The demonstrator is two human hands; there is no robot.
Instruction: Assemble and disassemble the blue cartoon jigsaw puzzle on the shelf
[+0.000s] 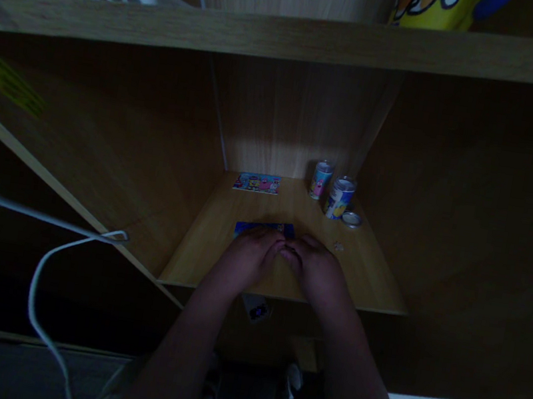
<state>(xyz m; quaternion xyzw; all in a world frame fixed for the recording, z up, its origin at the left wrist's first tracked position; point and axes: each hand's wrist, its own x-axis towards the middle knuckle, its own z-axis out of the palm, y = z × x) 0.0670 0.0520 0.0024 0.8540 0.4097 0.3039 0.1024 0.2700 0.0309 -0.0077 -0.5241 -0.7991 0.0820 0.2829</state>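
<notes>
My left hand (256, 246) and my right hand (313, 261) meet at the fingertips above the wooden shelf board. Their fingers are bent and pressed together; anything between them is hidden or too small to name in this dim light. Just beyond my left hand lies a flat dark-blue picture piece (264, 228), its near part covered by that hand. To the right of my right hand is a small cluster of tiny light bits (339, 245), perhaps puzzle pieces.
Farther back lies a colourful cartoon picture card (257, 182). Two printed cans, one with a pink figure (320, 180) and one blue and yellow (339, 199), stand at back right beside a round lid (351, 220). An upper shelf (291, 40) crosses above; a white cable (33, 297) hangs left.
</notes>
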